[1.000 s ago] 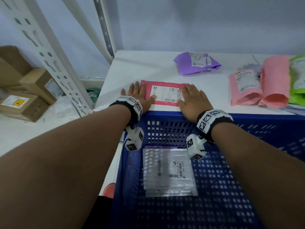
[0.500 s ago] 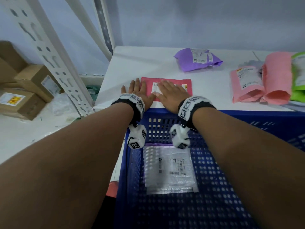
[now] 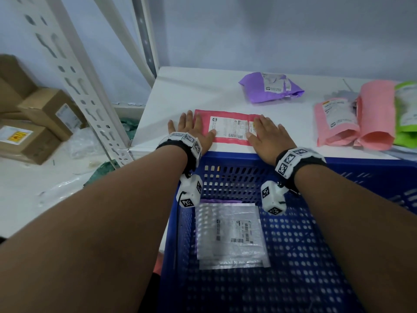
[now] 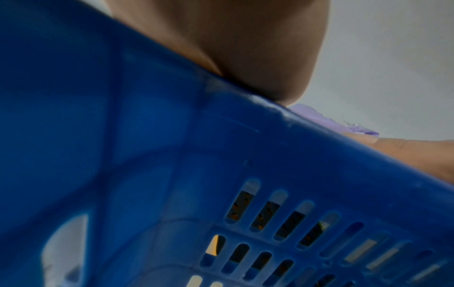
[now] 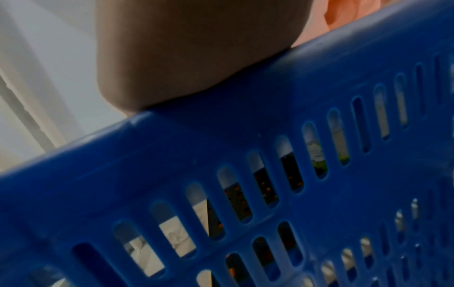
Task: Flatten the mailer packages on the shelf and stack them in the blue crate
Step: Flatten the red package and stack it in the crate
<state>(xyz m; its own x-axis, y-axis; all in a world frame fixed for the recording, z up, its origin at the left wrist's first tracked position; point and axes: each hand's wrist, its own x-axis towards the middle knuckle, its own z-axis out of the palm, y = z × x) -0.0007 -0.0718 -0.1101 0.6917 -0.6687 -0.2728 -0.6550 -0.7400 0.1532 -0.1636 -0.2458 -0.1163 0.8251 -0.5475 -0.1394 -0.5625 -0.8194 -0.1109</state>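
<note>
A red mailer (image 3: 228, 118) with a white label lies flat on the white shelf (image 3: 198, 91), just behind the blue crate (image 3: 293, 256). My left hand (image 3: 191, 129) presses flat on its left end and my right hand (image 3: 267, 134) presses flat on its right end, fingers straight. Both wrists sit over the crate's far rim (image 4: 245, 120) (image 5: 270, 81). Inside the crate lies a stack of flat clear bubble mailers (image 3: 230, 233) over a purple one. A crumpled purple mailer (image 3: 270, 89) sits further back on the shelf.
Two pink mailers (image 3: 336, 123) (image 3: 376, 116) and a green one (image 3: 406, 114) lie puffed up at the shelf's right. A white perforated shelf upright (image 3: 74, 75) stands at the left. Cardboard boxes (image 3: 38, 123) sit on the floor beyond it.
My right hand slid left over the label, then back to the mailer's right end. The left hand stayed pressed on the left end.
</note>
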